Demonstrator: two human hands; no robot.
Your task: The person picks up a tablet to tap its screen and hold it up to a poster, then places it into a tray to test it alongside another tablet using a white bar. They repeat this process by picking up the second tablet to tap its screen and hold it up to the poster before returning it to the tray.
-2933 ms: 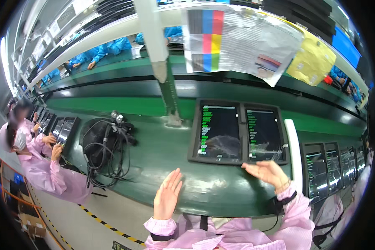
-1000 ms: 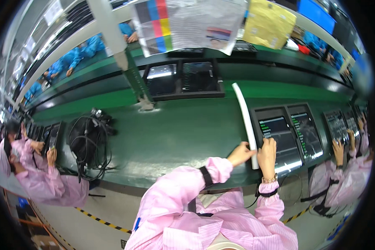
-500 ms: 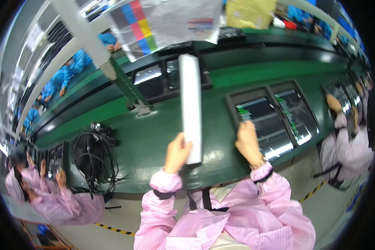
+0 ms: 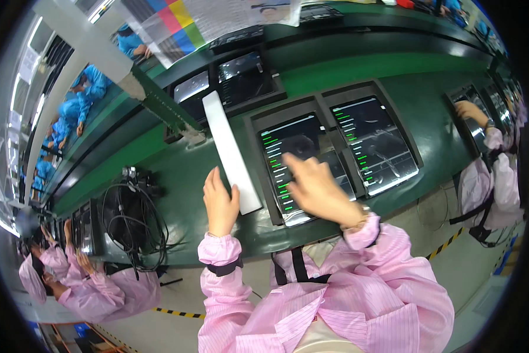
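Green bench running right across my feed, and here's the pair of hands I'm watching from afar! Left hand first: it's open and empty, fingers stretched forward, thumb spread towards the white bar. Is the thumb touching it? I can't tell from up here. The bar lies at a slant, its near end just beside the dark tray.

Over to the right hand, and I've got it above the left tablet, index finger out, the others loosely bent, nothing in its grip. It's a bit blurred, so I can't say whether that fingertip meets the glass. The left tablet sits in the tray's left compartment, and its neighbour, the right tablet, fills the other one; both screens are lit, green marks down their left sides.

Further back I see another tray with two tablets, near the foot of the post. Off to my left, a heap of black cables on the bench, and beyond it a co-worker in pink. Far right, another co-worker's hand is over more tablets.
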